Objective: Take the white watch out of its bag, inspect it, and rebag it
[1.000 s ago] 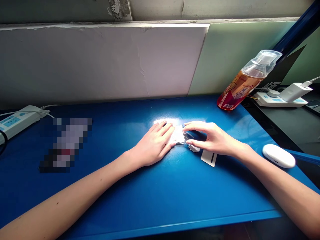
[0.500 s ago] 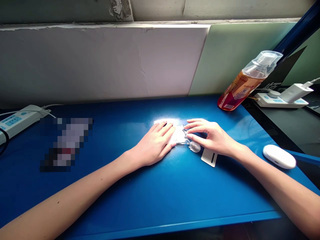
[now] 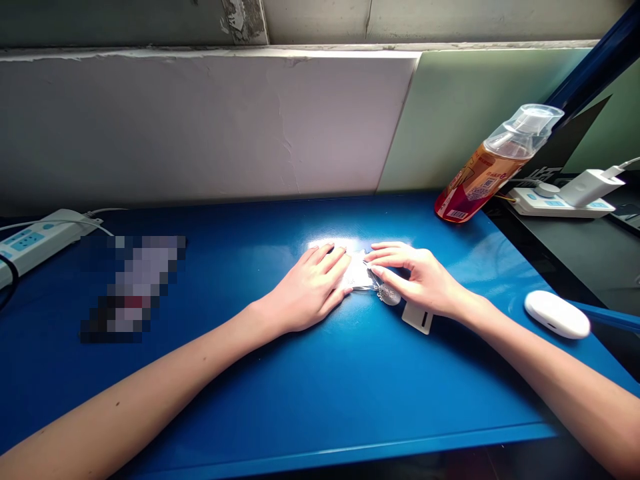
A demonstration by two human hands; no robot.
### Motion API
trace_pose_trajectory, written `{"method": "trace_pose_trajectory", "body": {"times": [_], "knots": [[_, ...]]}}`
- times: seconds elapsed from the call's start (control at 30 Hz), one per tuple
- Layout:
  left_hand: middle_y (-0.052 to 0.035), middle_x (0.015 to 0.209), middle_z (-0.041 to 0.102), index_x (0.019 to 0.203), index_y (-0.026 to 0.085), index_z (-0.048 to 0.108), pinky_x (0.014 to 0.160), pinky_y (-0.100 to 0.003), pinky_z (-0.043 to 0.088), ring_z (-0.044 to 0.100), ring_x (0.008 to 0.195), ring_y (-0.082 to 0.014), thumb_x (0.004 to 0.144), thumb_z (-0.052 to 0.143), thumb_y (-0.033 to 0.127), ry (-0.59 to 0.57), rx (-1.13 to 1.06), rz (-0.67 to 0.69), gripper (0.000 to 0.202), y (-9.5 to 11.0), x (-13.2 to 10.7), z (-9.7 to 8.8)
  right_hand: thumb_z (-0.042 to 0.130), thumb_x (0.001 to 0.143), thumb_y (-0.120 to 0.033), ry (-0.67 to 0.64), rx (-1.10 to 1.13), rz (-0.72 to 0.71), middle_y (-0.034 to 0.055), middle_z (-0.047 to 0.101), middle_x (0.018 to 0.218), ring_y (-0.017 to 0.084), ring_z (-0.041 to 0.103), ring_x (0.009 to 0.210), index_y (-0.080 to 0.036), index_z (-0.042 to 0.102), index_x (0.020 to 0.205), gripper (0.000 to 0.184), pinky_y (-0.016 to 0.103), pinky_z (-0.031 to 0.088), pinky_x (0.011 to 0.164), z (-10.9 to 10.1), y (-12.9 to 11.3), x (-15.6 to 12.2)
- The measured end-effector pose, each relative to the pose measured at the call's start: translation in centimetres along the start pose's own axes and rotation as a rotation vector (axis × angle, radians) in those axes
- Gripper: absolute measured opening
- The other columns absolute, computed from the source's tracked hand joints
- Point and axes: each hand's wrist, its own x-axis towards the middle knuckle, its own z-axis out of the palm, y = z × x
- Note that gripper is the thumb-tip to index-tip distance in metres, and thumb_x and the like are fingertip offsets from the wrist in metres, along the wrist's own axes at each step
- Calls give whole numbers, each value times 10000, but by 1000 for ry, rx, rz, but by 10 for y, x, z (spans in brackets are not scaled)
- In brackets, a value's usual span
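My left hand (image 3: 316,283) lies flat, fingers stretched out, over the left part of a small white packet (image 3: 359,275) on the blue desk. Glare washes out much of the packet's surface. At its right edge, the thumb and forefinger of my right hand (image 3: 417,273) come together, while the other fingers reach forward above them. Whatever is between those fingertips is too small to name. Under the right thumb rests a silver oval piece (image 3: 389,295) with a textured face. A white card with a dark slot (image 3: 418,318) lies partly beneath my right hand.
A tilted-looking orange bottle with a clear cap (image 3: 490,167) stands at the back right. Close to the right edge sits a white rounded case (image 3: 557,315). Power strips (image 3: 45,237) with cables lie at both sides. A blurred-out item (image 3: 143,283) is on the left.
My right hand has shifted slightly left, its thumb and forefinger closing in at the packet's edge and covering more of the silver oval piece. The left hand stays put.
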Motion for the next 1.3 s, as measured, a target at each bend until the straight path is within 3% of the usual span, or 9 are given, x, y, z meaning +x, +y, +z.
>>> {"method": "trace_pose_trajectory", "body": {"times": [0.13, 0.27, 0.5, 0.67, 0.9, 1.07, 1.3], "knots": [[-209, 1483, 493, 1438, 44, 464, 1162, -504, 327, 406, 1405, -363, 1045, 378, 406, 20, -8, 5, 541, -1, 0, 1, 631, 907, -237, -29, -145, -206, 126, 760, 1134, 309, 646, 1189, -158, 744, 1041, 192, 468, 575, 979, -1, -3, 0], [-212, 1474, 502, 1430, 41, 472, 1160, -508, 334, 411, 1399, -360, 1044, 382, 398, 23, -16, 9, 533, -1, 0, 1, 548, 944, -184, -54, -243, -275, 154, 750, 1113, 318, 643, 1182, -126, 724, 1002, 194, 486, 570, 984, 0, -6, -1], [-200, 1482, 498, 1446, 75, 459, 1162, -510, 333, 402, 1413, -352, 1039, 394, 403, 15, -36, -5, 527, -1, 0, 0, 501, 981, -175, -15, -159, -184, 110, 763, 1103, 283, 632, 1224, -154, 708, 1038, 216, 463, 543, 1046, 4, -13, -1], [-207, 1483, 495, 1448, 64, 456, 1153, -525, 342, 405, 1410, -360, 1038, 395, 402, 11, -38, -10, 534, 1, 0, 0, 479, 1000, -209, -55, -140, -136, 103, 720, 1243, 277, 551, 1335, -164, 685, 1144, 255, 466, 510, 1094, 6, -15, -3], [-208, 1469, 511, 1423, 39, 483, 1161, -515, 334, 417, 1399, -366, 1038, 395, 403, 8, -4, -4, 537, 1, 0, 1, 417, 998, -176, -117, -379, -173, 238, 620, 1356, 355, 521, 1352, -53, 600, 1284, 362, 550, 502, 1081, 11, -22, -11], [-198, 1481, 502, 1425, 35, 480, 1166, -504, 324, 413, 1401, -367, 1036, 402, 401, 2, 16, -2, 540, 0, 0, 2, 384, 1009, -178, -143, -405, -156, 257, 588, 1393, 351, 483, 1386, -3, 581, 1308, 399, 512, 468, 1125, 13, -26, -12], [-182, 1463, 527, 1420, 51, 488, 1153, -490, 347, 423, 1397, -355, 1041, 393, 410, 1, 10, 2, 530, 0, 0, 1, 396, 1028, -337, -203, -494, -97, 319, 427, 1507, 392, 355, 1452, 80, 447, 1419, 574, 537, 406, 1157, 21, -35, -20]]}}
